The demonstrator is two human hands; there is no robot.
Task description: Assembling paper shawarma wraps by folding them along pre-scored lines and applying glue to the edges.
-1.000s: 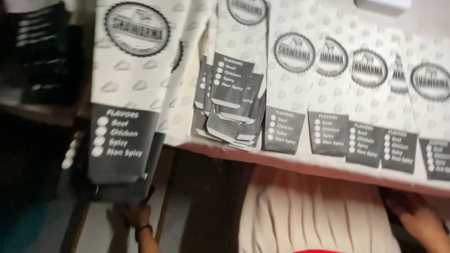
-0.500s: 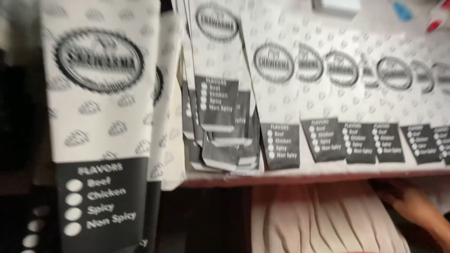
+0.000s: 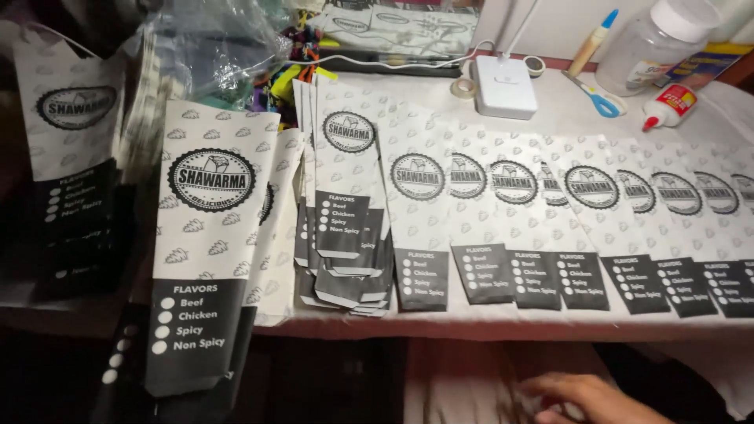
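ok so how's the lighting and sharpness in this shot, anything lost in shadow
Head view: the row of paper bags on the table is evenly lit and sharp; the left edge and under-table area fall into deep shadow; the right hand at the bottom is dim and slightly soft.

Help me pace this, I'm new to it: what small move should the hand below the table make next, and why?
Probably raise the right hand to the table edge, near the row of paper bags. It sits low, below the edge, and seems to hold nothing, while the bags lie flat and overlapped just above it.
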